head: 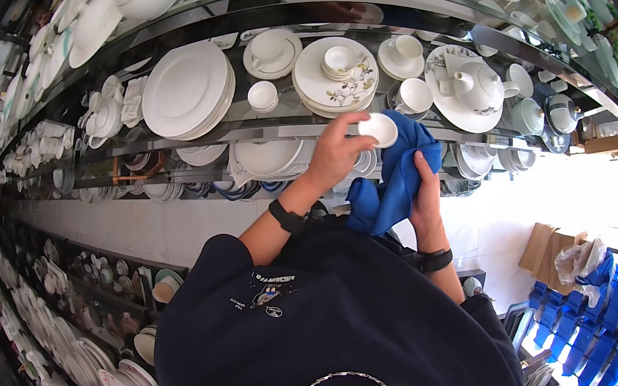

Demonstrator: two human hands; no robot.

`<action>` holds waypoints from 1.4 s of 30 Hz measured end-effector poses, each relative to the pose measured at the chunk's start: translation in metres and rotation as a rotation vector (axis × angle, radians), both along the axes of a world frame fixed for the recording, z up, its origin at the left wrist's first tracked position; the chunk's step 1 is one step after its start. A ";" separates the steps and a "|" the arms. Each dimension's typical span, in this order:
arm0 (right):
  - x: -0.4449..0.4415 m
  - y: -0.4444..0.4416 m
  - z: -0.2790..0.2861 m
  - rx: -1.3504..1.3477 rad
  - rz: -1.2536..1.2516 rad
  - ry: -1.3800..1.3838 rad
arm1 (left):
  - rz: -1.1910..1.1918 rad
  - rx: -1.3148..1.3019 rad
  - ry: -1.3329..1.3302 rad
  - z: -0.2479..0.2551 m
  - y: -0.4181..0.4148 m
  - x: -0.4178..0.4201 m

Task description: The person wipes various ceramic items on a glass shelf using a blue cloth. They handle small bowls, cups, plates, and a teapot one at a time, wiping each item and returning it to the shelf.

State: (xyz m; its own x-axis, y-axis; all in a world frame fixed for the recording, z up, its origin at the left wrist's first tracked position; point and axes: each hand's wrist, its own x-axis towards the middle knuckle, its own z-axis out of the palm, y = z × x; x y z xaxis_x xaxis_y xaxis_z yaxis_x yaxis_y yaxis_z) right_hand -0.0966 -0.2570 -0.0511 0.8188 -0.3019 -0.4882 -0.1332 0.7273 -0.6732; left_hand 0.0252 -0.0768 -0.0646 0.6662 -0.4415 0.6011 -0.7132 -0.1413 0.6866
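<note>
My left hand point(339, 148) grips a small white ceramic bowl point(378, 130) by its rim between thumb and fingers. A blue cloth point(397, 173) is bunched in my right hand point(430, 195), its upper part against the bowl's right side, a loose end hanging toward my shirt. Right behind them on the shelf stands a stack of plates with a leaf print point(311, 69), with small bowls point(340, 61) on top. A white cup point(415, 95) on a dark saucer is just beyond the cloth. The fingertips of my right hand are partly hidden by the cloth.
The glass shelf holds a stack of large white plates point(184, 89), small stacked bowls point(263, 95), a cup and saucer point(272, 51) and a white teapot point(478, 86) on a plate. More crockery fills a lower shelf. Behind me are further plate stacks point(131, 381) and blue racks point(586, 327).
</note>
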 end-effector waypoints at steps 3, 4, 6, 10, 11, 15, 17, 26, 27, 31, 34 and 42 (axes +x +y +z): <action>0.004 0.016 0.007 -0.013 0.067 -0.044 | -0.190 0.119 -0.049 0.010 0.004 -0.030; 0.007 0.018 -0.005 -0.086 0.074 -0.072 | -0.179 0.136 -0.069 0.011 0.007 -0.036; 0.006 0.025 -0.007 -0.133 0.108 -0.067 | -0.176 0.118 -0.064 0.010 0.013 -0.040; 0.010 0.037 -0.008 -0.232 0.119 -0.049 | -0.166 0.086 0.098 0.021 0.023 -0.045; 0.011 0.041 -0.005 -0.266 0.115 -0.040 | -0.154 0.104 0.155 0.025 0.026 -0.047; 0.013 0.045 -0.014 -0.346 0.148 -0.011 | -0.158 0.242 0.169 0.023 0.033 -0.047; 0.013 0.050 -0.016 -0.392 0.142 0.013 | -0.134 0.263 0.188 0.021 0.035 -0.048; 0.025 0.058 -0.012 -0.533 0.234 -0.021 | -0.056 0.305 0.169 0.011 0.042 -0.044; 0.026 0.060 -0.011 -0.541 0.236 -0.029 | -0.046 0.314 0.168 0.010 0.043 -0.043; 0.032 0.065 -0.008 -0.502 0.218 -0.024 | -0.060 0.282 0.159 0.012 0.048 -0.038; 0.037 0.061 -0.015 -0.466 0.215 -0.015 | -0.066 0.245 0.129 0.018 0.049 -0.036; 0.043 0.064 -0.017 -0.461 0.187 -0.033 | -0.042 0.204 0.122 0.017 0.047 -0.032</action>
State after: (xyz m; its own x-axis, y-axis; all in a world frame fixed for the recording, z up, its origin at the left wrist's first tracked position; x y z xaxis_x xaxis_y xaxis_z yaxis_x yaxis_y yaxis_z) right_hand -0.0532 -0.1933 -0.0685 0.8922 -0.3270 -0.3115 -0.2061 0.3188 -0.9251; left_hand -0.0070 -0.0294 -0.0474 0.7068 -0.5745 0.4128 -0.6349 -0.2577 0.7283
